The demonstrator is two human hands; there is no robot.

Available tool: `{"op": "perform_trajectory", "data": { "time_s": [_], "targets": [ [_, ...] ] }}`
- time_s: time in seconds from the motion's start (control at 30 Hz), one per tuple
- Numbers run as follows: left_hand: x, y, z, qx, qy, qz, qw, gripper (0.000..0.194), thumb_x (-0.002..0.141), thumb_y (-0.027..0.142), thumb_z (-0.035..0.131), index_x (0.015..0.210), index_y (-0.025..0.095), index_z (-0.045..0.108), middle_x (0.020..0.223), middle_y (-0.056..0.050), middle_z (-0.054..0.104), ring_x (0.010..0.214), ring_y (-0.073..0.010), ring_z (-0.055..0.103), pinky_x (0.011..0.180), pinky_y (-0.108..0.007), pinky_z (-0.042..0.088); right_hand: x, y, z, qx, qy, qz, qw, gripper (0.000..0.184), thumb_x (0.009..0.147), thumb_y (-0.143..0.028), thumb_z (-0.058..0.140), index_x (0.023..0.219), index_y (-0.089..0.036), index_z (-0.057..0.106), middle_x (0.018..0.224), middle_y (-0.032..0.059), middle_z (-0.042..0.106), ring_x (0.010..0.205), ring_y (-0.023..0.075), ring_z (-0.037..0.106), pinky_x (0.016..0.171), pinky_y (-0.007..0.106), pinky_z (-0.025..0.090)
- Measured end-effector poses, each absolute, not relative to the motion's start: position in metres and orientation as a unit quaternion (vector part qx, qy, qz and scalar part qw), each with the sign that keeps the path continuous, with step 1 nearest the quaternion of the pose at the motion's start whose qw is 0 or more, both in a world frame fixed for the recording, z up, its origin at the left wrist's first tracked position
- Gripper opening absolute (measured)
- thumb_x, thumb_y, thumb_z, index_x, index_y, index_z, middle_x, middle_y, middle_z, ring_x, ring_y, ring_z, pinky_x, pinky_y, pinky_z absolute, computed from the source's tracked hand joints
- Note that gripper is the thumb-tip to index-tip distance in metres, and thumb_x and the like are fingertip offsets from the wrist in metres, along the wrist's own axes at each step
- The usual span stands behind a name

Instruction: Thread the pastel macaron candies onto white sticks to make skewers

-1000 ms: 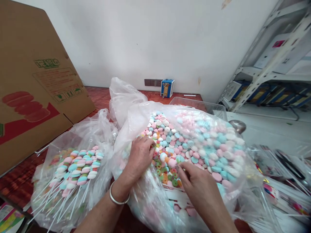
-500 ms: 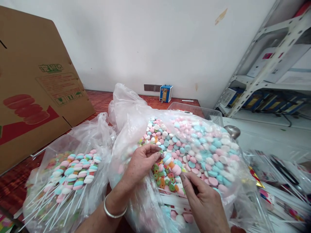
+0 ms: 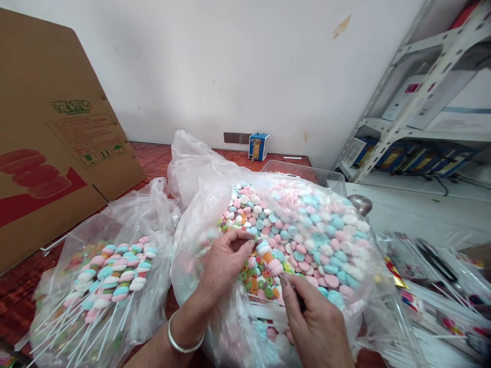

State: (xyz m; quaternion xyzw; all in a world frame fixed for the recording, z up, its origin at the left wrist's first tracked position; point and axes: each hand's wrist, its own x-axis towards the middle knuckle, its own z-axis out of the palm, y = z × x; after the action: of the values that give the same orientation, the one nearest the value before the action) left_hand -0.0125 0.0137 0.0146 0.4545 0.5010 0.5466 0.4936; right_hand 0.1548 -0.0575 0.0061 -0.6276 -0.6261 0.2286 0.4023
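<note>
Between my hands is a marshmallow skewer (image 3: 267,257), strung with blue-white and pink marshmallows and an orange piece between them. My right hand (image 3: 316,317) is closed at its lower end, thumb and forefinger pinched; the stick itself is mostly hidden. At the upper end, my left hand (image 3: 230,258) has thumb and forefinger pinched together, with a hint of green at the tips too small to name. Both hands are over a big open plastic bag (image 3: 199,204) full of pink, white and blue marshmallows (image 3: 303,250). Colourful gummy rings (image 3: 261,283) lie in a heap just below the skewer.
Finished marshmallow sticks (image 3: 115,271) lie on another plastic bag at left, before a large cardboard box (image 3: 57,112). Behind are a clear tub (image 3: 326,176) and a blue-and-white box (image 3: 258,146). Scissors (image 3: 437,260) and packets lie at right, below a metal shelf (image 3: 402,128).
The view has shifted slightly, so everything sits a little further left. My hands keep nearly the same pose around the skewer.
</note>
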Motion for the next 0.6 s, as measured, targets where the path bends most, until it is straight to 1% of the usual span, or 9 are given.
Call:
{"op": "perform_trajectory", "data": {
  "time_s": [0.07,0.13,0.2,0.27,0.37,0.4,0.47,0.53,0.6],
  "targets": [
    [-0.013,0.016,0.013,0.411,0.477,0.556,0.543,0.019,0.076,0.034,0.079,0.082,0.017,0.071,0.08,-0.002,0.072,0.078,-0.0146,0.068,0.074,-0.025,0.053,0.154,-0.06,0.005,-0.62,-0.639,0.216,0.4,0.037,0.1,-0.047,0.047,0.088,-0.024,0.073,0.08,0.0043,0.074,0.072,0.0192,0.068,0.069,0.026,0.049],
    [-0.013,0.017,0.013,0.354,0.431,0.565,0.608,0.024,0.071,0.034,0.083,0.078,0.016,0.069,0.078,0.0,0.069,0.075,-0.0122,0.065,0.072,-0.023,0.051,0.153,-0.063,0.003,-0.615,-0.647,0.208,0.401,0.035,0.1,-0.044,0.047,0.09,-0.023,0.074,0.081,0.0041,0.074,0.073,0.0188,0.068,0.072,0.026,0.049],
    [-0.011,0.018,0.015,0.304,0.379,0.554,0.676,0.025,0.07,0.032,0.085,0.084,0.017,0.07,0.082,0.0,0.068,0.074,-0.0113,0.063,0.069,-0.022,0.05,0.153,-0.064,0.001,-0.602,-0.653,0.204,0.411,0.032,0.101,-0.041,0.047,0.094,-0.023,0.074,0.084,0.0047,0.074,0.076,0.0188,0.068,0.073,0.025,0.049],
    [-0.007,0.016,0.018,0.272,0.342,0.548,0.713,0.024,0.072,0.028,0.082,0.09,0.016,0.072,0.087,-0.002,0.068,0.077,-0.0115,0.062,0.068,-0.022,0.051,0.152,-0.064,-0.003,-0.586,-0.661,0.196,0.427,0.029,0.101,-0.036,0.047,0.102,-0.022,0.073,0.092,0.0065,0.075,0.081,0.0191,0.069,0.075,0.025,0.05],
    [0.003,0.01,0.02,0.246,0.309,0.558,0.73,0.018,0.079,0.03,0.075,0.088,0.014,0.072,0.09,-0.005,0.068,0.08,-0.0143,0.063,0.071,-0.026,0.053,0.15,-0.063,-0.01,-0.564,-0.682,0.193,0.423,0.032,0.102,-0.029,0.043,0.118,-0.02,0.069,0.105,0.0092,0.074,0.095,0.0201,0.07,0.082,0.025,0.052],
    [0.006,0.007,0.021,0.235,0.302,0.563,0.733,0.019,0.082,0.032,0.071,0.087,0.014,0.071,0.091,-0.006,0.068,0.081,-0.0155,0.063,0.073,-0.028,0.054,0.149,-0.063,-0.012,-0.564,-0.69,0.198,0.408,0.034,0.102,-0.028,0.041,0.122,-0.021,0.068,0.105,0.0091,0.073,0.096,0.02,0.07,0.083,0.025,0.052],
    [0.012,0.002,0.021,0.215,0.297,0.57,0.736,0.023,0.088,0.038,0.065,0.088,0.016,0.068,0.093,-0.007,0.068,0.08,-0.0171,0.064,0.074,-0.032,0.055,0.148,-0.063,-0.015,-0.574,-0.7,0.208,0.37,0.035,0.103,-0.026,0.039,0.127,-0.023,0.065,0.1,0.0073,0.073,0.093,0.0191,0.07,0.08,0.024,0.052],
    [0.017,-0.003,0.021,0.214,0.297,0.577,0.73,0.026,0.091,0.043,0.062,0.089,0.017,0.064,0.092,-0.006,0.067,0.077,-0.0164,0.064,0.072,-0.032,0.055,0.145,-0.064,-0.017,-0.588,-0.697,0.204,0.356,0.033,0.103,-0.026,0.04,0.122,-0.023,0.066,0.093,0.0055,0.071,0.087,0.0184,0.07,0.075,0.023,0.052],
    [0.02,-0.008,0.022,0.224,0.293,0.581,0.725,0.028,0.092,0.046,0.063,0.091,0.017,0.062,0.088,-0.005,0.065,0.073,-0.0144,0.063,0.068,-0.029,0.053,0.142,-0.066,-0.019,-0.585,-0.694,0.18,0.381,0.029,0.103,-0.026,0.04,0.103,-0.021,0.069,0.084,0.0041,0.069,0.078,0.0176,0.068,0.069,0.023,0.05]
  ]
}}
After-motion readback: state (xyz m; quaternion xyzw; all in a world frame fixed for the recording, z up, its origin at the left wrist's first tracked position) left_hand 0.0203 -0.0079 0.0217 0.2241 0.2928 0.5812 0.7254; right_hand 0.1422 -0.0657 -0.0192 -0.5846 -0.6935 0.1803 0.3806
